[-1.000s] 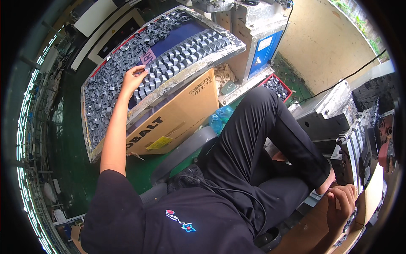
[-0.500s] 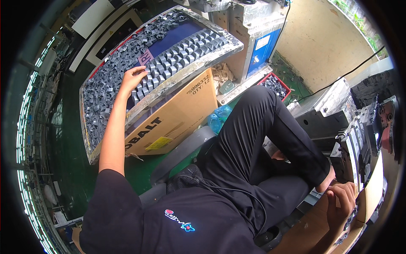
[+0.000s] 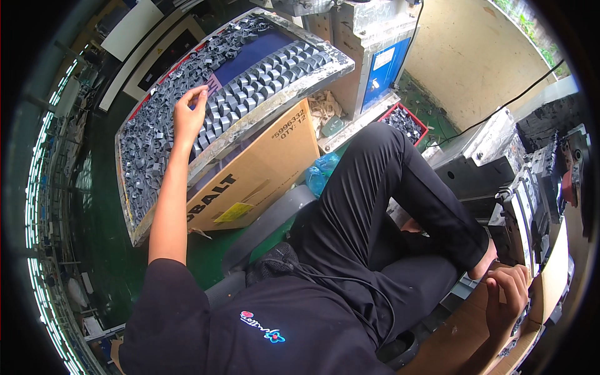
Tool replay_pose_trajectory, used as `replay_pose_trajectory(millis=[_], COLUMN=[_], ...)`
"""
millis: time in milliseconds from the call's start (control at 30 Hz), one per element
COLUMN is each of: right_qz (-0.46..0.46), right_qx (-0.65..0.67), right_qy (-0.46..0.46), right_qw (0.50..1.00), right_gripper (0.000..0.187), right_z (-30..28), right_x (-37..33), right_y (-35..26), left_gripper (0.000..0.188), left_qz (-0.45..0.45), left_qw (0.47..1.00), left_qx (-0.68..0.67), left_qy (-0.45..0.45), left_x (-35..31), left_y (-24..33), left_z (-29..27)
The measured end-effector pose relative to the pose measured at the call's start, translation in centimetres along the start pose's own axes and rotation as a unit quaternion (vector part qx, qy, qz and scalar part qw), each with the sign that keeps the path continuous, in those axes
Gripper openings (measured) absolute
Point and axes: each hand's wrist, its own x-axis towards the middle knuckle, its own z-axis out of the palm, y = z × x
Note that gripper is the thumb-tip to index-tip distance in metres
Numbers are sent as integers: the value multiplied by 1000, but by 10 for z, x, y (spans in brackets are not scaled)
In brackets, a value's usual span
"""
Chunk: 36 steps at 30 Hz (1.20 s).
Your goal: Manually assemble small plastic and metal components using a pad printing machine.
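My left hand (image 3: 189,117) is above a worn tabletop (image 3: 340,64), between a loose heap of small grey pieces (image 3: 140,147) and neat rows of similar grey curved pieces (image 3: 262,78). Its thumb and fingers come together in a pinch; whatever might be between them is too small to make out. At the lower right, my right hand (image 3: 509,290) is closed with curled fingers, close to my bare foot (image 3: 484,261) and the edge of a machine (image 3: 522,215). What its fingertips grip, if anything, is hidden.
A cardboard sheet (image 3: 262,165) leans against the table's near side. Beyond my raised knee, a red bin (image 3: 406,124) of dark pieces stands on the floor beside a blue-doored cabinet (image 3: 380,75). A black cable (image 3: 500,112) crosses toward the machine; an open cardboard box (image 3: 465,328) sits lower right.
My left hand has lifted off the neat rows and shifted slightly up and left, its fingers drawing together. The right hand stays nearly in place. The view has shifted a little.
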Motion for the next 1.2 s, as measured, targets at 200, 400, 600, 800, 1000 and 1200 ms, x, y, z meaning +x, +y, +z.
replay_pose_trajectory(millis=[200,400,600,800,1000,1200], right_qz=[9,53,263,440,326,352], right_qx=[-34,-109,-93,-31,-137,-84], right_qy=[27,122,223,203,122,138], right_qw=[999,985,934,874,928,922], right_gripper=[12,16,24,40,37,29], right_z=[-10,-31,-52,-24,-10,-17], right_x=[-13,-52,-137,-226,-270,-233], right_y=[9,42,109,172,199,152], left_gripper=[20,29,61,55,53,54], left_qz=[44,220,223,247,246,236], left_qw=[997,945,942,956,954,957], left_qx=[-44,-121,15,31,24,25], left_qy=[-49,-208,-250,-153,-170,-169], left_x=[-44,-124,-175,-179,-181,-184], left_y=[111,207,253,247,254,252], left_z=[31,142,238,245,251,247])
